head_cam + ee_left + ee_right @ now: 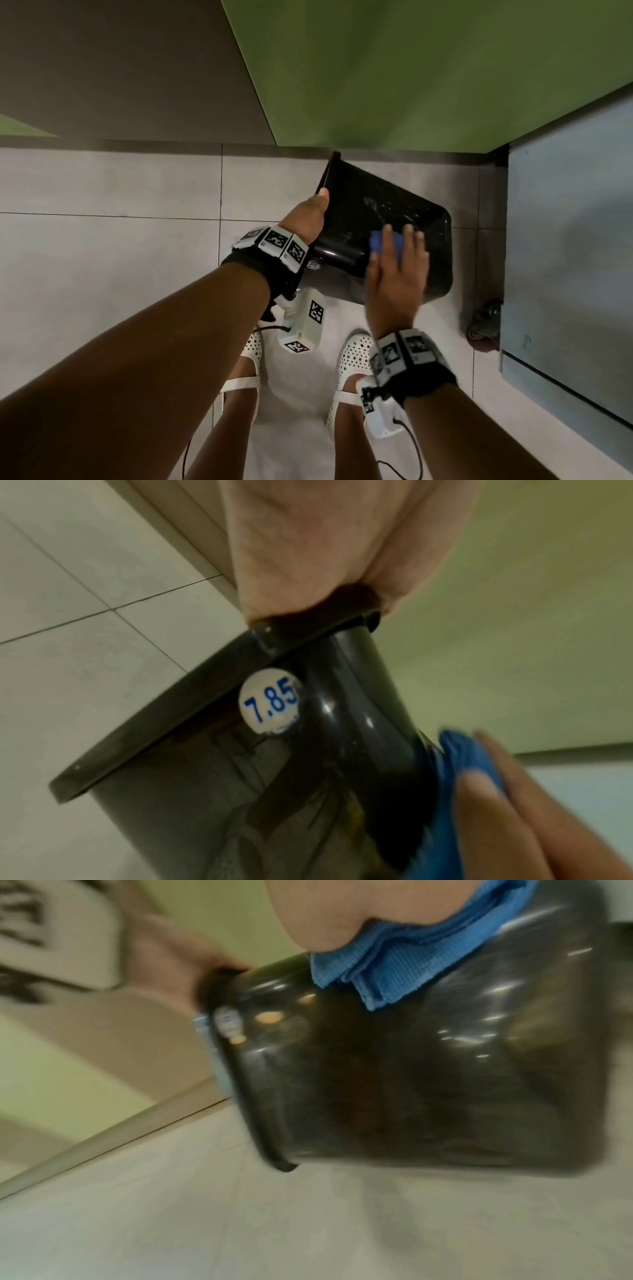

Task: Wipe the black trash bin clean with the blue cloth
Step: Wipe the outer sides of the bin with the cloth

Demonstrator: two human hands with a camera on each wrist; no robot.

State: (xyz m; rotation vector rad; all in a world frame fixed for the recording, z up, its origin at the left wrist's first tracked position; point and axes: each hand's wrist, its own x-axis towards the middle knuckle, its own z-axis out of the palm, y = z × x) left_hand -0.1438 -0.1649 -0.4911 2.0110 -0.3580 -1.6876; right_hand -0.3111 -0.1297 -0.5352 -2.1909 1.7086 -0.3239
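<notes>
The black trash bin [383, 219] is tipped on its side above the tiled floor, rim to the left, base to the right. My left hand [308, 216] grips the rim [192, 696], thumb on the outside. A round white sticker [270, 706] reading 7.85 sits just under the rim. My right hand [397, 270] lies flat with straight fingers on the folded blue cloth [378, 241], pressing it onto the bin's upper side wall [411, 1069]. The cloth [394, 969] shows under the palm in the right wrist view, and the cloth [462, 764] at the lower right of the left wrist view.
Pale floor tiles [120, 257] lie all around. A green wall panel [411, 68] rises behind the bin. A grey cabinet [568, 240] stands at the right, with a small castor wheel [483, 325] at its foot. My feet in white shoes [352, 359] are just below the bin.
</notes>
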